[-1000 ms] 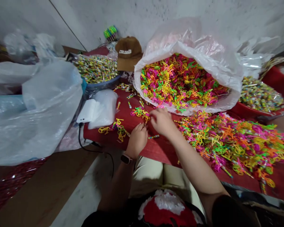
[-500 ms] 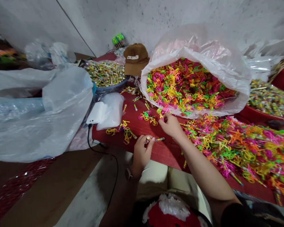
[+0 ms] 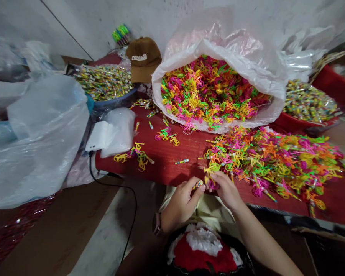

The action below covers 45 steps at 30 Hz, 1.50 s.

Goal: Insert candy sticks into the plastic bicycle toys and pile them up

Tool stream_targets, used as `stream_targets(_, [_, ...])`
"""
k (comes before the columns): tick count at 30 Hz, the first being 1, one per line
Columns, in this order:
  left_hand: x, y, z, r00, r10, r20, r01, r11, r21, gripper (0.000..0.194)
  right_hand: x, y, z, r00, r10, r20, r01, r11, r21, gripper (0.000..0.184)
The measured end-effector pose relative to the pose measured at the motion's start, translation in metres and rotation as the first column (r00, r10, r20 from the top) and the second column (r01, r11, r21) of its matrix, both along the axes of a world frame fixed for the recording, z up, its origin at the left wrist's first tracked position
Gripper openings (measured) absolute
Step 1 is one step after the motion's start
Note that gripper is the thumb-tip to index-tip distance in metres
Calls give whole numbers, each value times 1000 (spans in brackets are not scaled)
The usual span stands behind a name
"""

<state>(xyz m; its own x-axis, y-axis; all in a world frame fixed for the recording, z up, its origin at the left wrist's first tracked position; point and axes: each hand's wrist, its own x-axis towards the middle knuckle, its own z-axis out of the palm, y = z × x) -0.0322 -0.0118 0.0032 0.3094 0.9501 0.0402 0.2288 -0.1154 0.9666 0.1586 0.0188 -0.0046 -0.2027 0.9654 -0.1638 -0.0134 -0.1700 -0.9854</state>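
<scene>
My left hand point(image 3: 181, 201) is closed on a small patterned tube point(image 3: 197, 184) with a pale end, near the table's front edge. Right beside it, my right hand point(image 3: 225, 190) pinches small plastic toy bicycles point(image 3: 211, 170), yellow-green and magenta, their wheels showing beyond the fingers. The fingertips of both hands are nearly together; whether tube and toys touch I cannot tell. On the red table point(image 3: 163, 168) just ahead lies a loose tube point(image 3: 181, 161). To the right spreads a heap of bright toy bicycles point(image 3: 264, 157), several with tubes attached.
A large white sack point(image 3: 278, 105) of toy bicycles lies open at the back. Behind on the left are a blue basin point(image 3: 115, 101) of tubes and a brown cap point(image 3: 145, 57). A white power bank or phone point(image 3: 96, 137) with a black cable rests beside clear bags point(image 3: 119, 132).
My right hand has come back from the sack's mouth toward my left hand with toy bicycles. My left hand has lifted its tube off the table edge. The view has shifted right.
</scene>
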Motion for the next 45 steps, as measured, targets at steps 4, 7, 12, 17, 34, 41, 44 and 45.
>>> stream_targets(4, [6,-4,-5,987,99,124,-98,995,-11,35,9,-10,6,989,131,-76,-137,988,-78,50])
stream_targets(7, [9,-5,-8,979,20,202,-24,1000,18,48,9,-13,13,900,418,-127,-429,900,-77,55])
stream_targets(12, [11,-4,-17,993,85,76,-96,983,156,21,3,-17,25,919,393,38,-393,919,17,41])
stream_targets(17, [7,-3,-21,983,181,18,-181,962,202,17,4,-28,42,888,280,365,-363,914,181,19])
stream_targets(34, [13,-14,-23,997,25,78,-30,997,67,28,-12,-29,27,934,-136,329,-20,902,431,51])
stream_targets(41, [15,-19,-17,982,141,125,-157,980,126,21,-21,-33,24,930,-217,297,29,848,529,48])
stream_targets(44, [14,-20,-19,977,154,151,-181,965,187,19,-20,-34,25,935,-251,249,68,820,569,46])
stream_targets(45, [13,-20,-19,977,146,154,-175,965,195,18,-20,-34,25,937,-249,243,63,809,585,46])
